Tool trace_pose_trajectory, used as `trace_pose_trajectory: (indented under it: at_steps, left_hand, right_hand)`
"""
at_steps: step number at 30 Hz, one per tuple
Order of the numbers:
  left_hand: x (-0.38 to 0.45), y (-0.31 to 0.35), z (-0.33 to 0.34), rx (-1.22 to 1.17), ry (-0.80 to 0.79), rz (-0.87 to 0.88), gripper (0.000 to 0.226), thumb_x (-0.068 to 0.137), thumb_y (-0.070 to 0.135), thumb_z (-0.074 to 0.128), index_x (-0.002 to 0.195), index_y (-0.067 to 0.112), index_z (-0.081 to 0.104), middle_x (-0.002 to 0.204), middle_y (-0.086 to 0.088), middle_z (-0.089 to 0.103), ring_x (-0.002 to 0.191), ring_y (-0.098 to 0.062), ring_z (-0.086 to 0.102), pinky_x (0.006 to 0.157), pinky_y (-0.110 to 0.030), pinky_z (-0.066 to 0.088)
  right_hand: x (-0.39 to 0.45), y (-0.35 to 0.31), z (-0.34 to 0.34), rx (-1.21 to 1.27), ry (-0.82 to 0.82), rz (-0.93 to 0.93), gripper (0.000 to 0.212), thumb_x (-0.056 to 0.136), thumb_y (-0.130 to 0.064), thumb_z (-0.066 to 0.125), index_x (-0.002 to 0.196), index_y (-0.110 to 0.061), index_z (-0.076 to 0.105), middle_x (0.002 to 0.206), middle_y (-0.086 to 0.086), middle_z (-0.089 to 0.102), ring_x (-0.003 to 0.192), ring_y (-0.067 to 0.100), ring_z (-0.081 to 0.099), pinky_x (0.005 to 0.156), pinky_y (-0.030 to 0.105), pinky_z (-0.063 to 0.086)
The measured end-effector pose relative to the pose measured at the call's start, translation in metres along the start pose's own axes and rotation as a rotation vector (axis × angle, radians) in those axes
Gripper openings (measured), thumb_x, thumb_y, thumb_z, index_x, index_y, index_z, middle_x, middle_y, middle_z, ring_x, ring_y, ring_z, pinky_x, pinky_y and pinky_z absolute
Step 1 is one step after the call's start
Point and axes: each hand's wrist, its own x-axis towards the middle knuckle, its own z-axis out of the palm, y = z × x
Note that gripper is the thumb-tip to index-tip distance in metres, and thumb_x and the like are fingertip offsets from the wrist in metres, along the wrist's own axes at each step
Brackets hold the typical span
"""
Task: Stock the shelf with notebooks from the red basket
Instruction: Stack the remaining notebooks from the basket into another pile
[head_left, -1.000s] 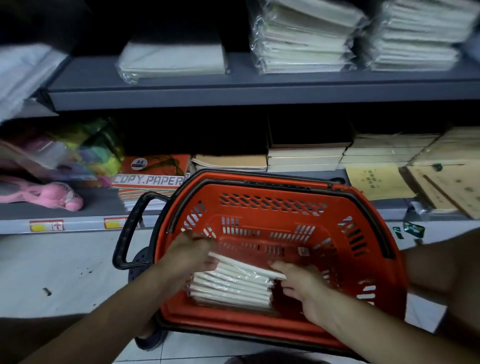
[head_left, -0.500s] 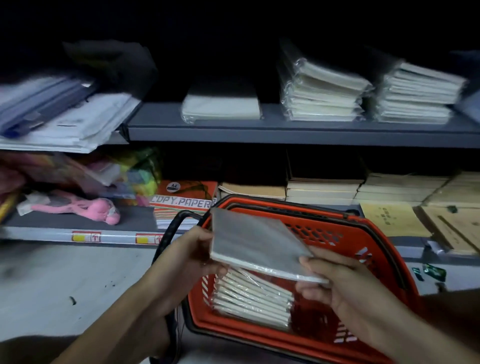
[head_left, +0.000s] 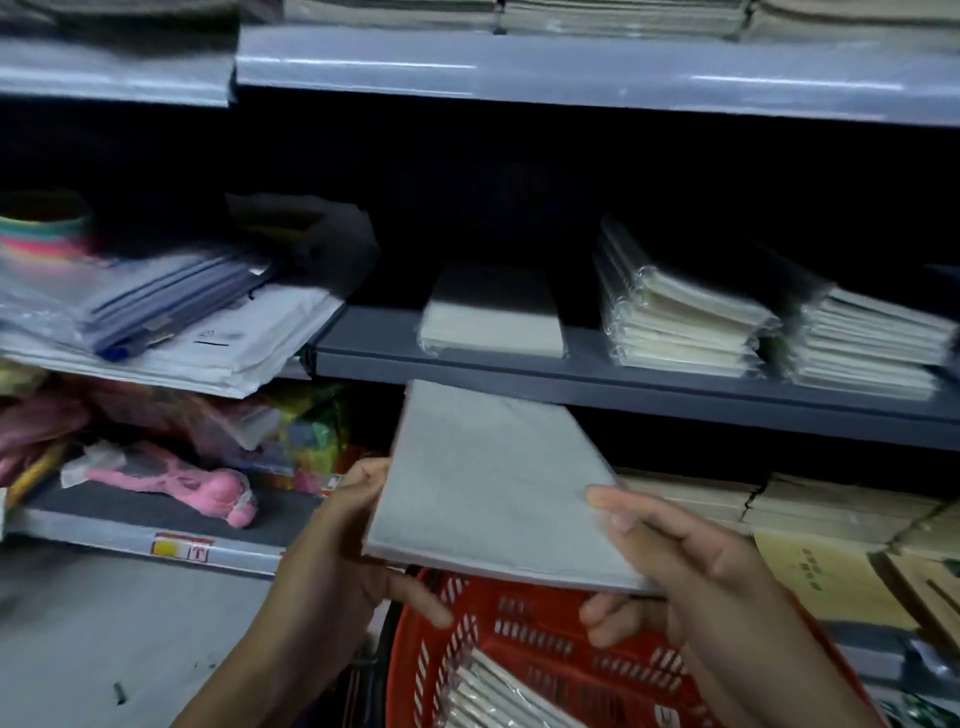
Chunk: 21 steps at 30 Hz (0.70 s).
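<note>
Shelf: grey middle board; carries three pale wrapped stacks, one flat stack near its left end and two taller stacks toward its right end.
Red basket: below the hands at the bottom edge of the view; wrapped notebooks in basket lie against its left wall.
Held notebook: grey cover, tilted, held above the basket rim and in front of the shelf's front edge, below the flat stack.
Left hand: grips the notebook's left edge; fingertips at the edge, thumb curled underneath.
Right hand: pinches the near right corner; fingers lie on top of the cover, thumb beneath it.
Pink toy: lies on the lower left board.
</note>
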Motion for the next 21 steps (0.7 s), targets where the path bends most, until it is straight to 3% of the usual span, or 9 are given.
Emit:
trace_pose_trajectory:
  at_steps: [2,5,8,11,15,18,21]
  left_hand:
    - [0.0,0.007,-0.004,-0.023,-0.036,0.012,0.07,0.053,0.05,0.084,0.1,0.001,0.065,0.11,-0.031,0.056,0.065,-0.042,0.065,0.046,-0.047,0.055]
    - [-0.003,0.018,-0.004,-0.021,-0.08,0.038,0.073,0.044,0.052,0.088,0.092,0.005,0.059,0.097,-0.027,0.065,0.051,-0.046,0.062,0.043,-0.043,0.054]
    - [-0.002,0.025,0.001,0.001,-0.049,0.048,0.058,0.054,0.041,0.082,0.096,0.006,0.061,0.098,-0.023,0.068,0.051,-0.045,0.062,0.041,-0.041,0.053]
    - [0.008,0.023,0.002,0.012,0.032,0.081,0.032,0.081,0.021,0.059,0.11,0.01,0.067,0.109,-0.019,0.07,0.045,-0.035,0.063,0.037,-0.036,0.053]
    - [0.026,0.018,0.001,0.043,0.04,0.112,0.037,0.101,0.015,0.044,0.134,0.015,0.061,0.122,-0.01,0.071,0.068,-0.022,0.072,0.044,-0.025,0.057]
    - [0.038,0.016,-0.001,0.048,0.041,0.107,0.036,0.104,0.015,0.042,0.135,0.015,0.06,0.124,-0.002,0.072,0.092,-0.023,0.074,0.055,-0.024,0.061]
    - [0.05,0.012,-0.007,0.034,0.078,0.115,0.035,0.102,0.016,0.044,0.134,0.016,0.06,0.122,-0.004,0.073,0.093,-0.021,0.074,0.057,-0.023,0.061]
  right_hand:
    - [-0.005,-0.006,0.008,-0.011,-0.024,-0.035,0.033,0.074,-0.034,0.084,0.104,-0.02,0.078,0.082,0.021,0.075,0.052,0.042,0.068,0.047,0.032,0.056]
    - [-0.009,-0.017,0.014,-0.019,-0.075,-0.096,0.068,0.044,-0.049,0.09,0.108,-0.03,0.075,0.086,0.021,0.076,0.052,0.044,0.067,0.05,0.033,0.056]
    - [-0.001,-0.022,0.015,0.002,-0.085,-0.149,0.074,0.053,-0.044,0.085,0.123,-0.037,0.062,0.098,0.017,0.077,0.053,0.041,0.069,0.052,0.031,0.057]
    - [0.023,-0.015,0.012,0.06,-0.056,-0.191,0.061,0.081,-0.034,0.077,0.136,-0.029,0.052,0.109,0.004,0.077,0.052,0.032,0.069,0.052,0.027,0.058]
    - [0.057,-0.005,0.019,0.118,0.006,-0.224,0.058,0.089,-0.019,0.058,0.145,-0.023,0.046,0.118,-0.002,0.073,0.071,0.027,0.074,0.056,0.027,0.06]
    - [0.078,0.003,0.022,0.16,0.014,-0.231,0.041,0.098,-0.013,0.049,0.138,-0.026,0.051,0.116,-0.003,0.074,0.082,0.024,0.075,0.058,0.029,0.061]
    - [0.09,0.011,0.023,0.157,0.004,-0.234,0.051,0.098,-0.013,0.049,0.148,-0.022,0.041,0.116,-0.007,0.074,0.093,0.022,0.075,0.062,0.032,0.062]
